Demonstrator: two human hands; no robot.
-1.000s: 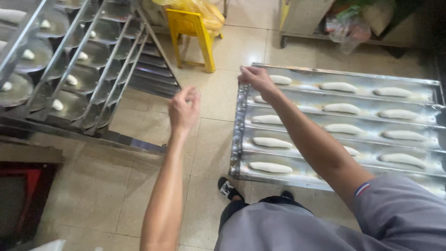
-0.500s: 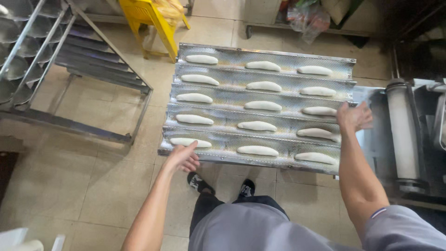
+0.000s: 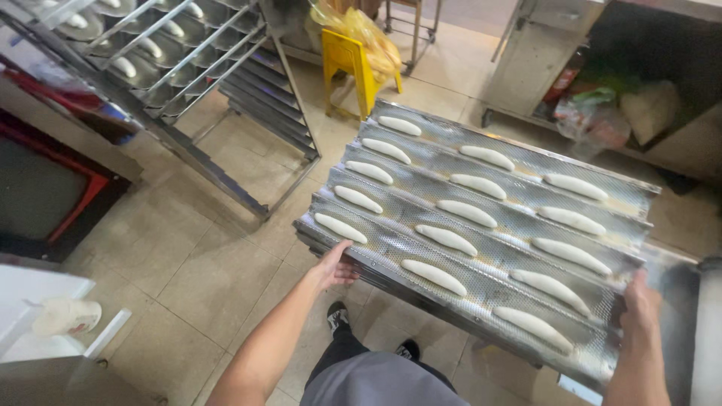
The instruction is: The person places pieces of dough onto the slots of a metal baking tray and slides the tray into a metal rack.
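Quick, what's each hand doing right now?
Left hand: closed on the near edge of the baking tray.
Right hand: gripping the tray's right end.

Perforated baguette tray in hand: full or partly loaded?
Full. The corrugated perforated metal tray, held by left hand and right hand, shows five channels, each carrying three pale raw dough loaves; none empty.

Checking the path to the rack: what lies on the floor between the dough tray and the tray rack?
In the head view, only bare tiled floor shows between the dough tray and the tray rack; the yellow stool stands farther back.
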